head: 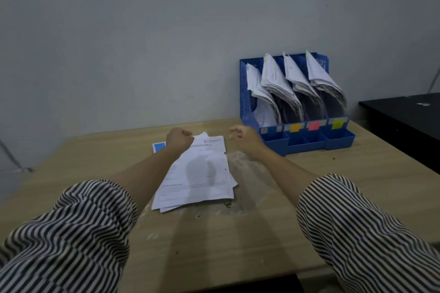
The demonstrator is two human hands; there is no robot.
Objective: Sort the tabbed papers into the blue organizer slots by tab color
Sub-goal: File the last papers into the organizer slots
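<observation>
A loose stack of white printed papers [202,173] lies on the wooden table [357,185] in front of me. A blue tab [159,146] sticks out at the stack's far left corner. My left hand [179,138] is over the stack's far end, fingers curled into a fist, and I see nothing in it. My right hand [240,137] hovers just right of the stack with curled fingers, holding nothing. The blue organizer [295,102] stands at the back right. Its slots hold leaning papers, and grey, yellow, pink and yellow-green labels mark its front.
A grey wall rises behind the table. A black surface [404,114] adjoins the table at the far right. Small front trays [307,141] run along the organizer's base. The tabletop shows pale dusty smears near the stack.
</observation>
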